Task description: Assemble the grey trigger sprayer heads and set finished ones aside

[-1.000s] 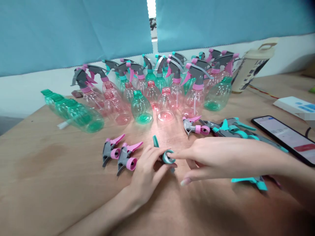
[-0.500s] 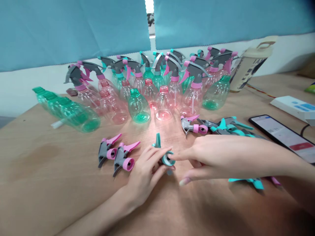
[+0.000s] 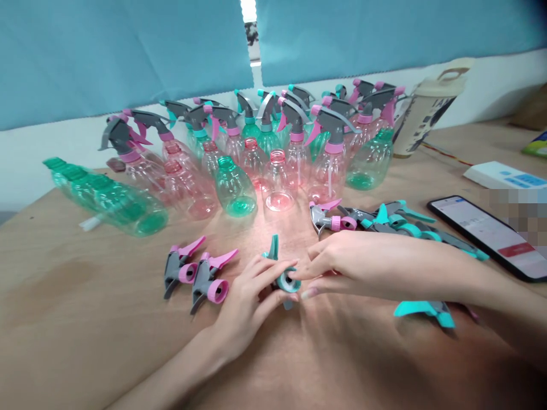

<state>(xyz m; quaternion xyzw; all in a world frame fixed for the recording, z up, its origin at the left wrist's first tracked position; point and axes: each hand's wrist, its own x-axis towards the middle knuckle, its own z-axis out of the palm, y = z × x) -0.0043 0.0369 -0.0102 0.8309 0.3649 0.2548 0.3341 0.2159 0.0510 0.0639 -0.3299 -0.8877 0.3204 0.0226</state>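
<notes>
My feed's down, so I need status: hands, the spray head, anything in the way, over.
Left hand gripping teal-collared spray head. Right hand at its collar. Two pink-collared spray heads beside left hand, not blocking. Over.

a brown wooden table (image 3: 94,336) spreads beneath the fingers (image 3: 273,270). left of them lie two pink-and-grey spray heads (image 3: 203,279). past the fingertips stand pink and green bottles (image 3: 280,185), many with sprayers on. right of the fingers lie mostly teal-and-grey spray heads (image 3: 410,229), then a phone (image 3: 482,233); farther off are a white box (image 3: 504,175) and a tall cup (image 3: 425,114).
</notes>
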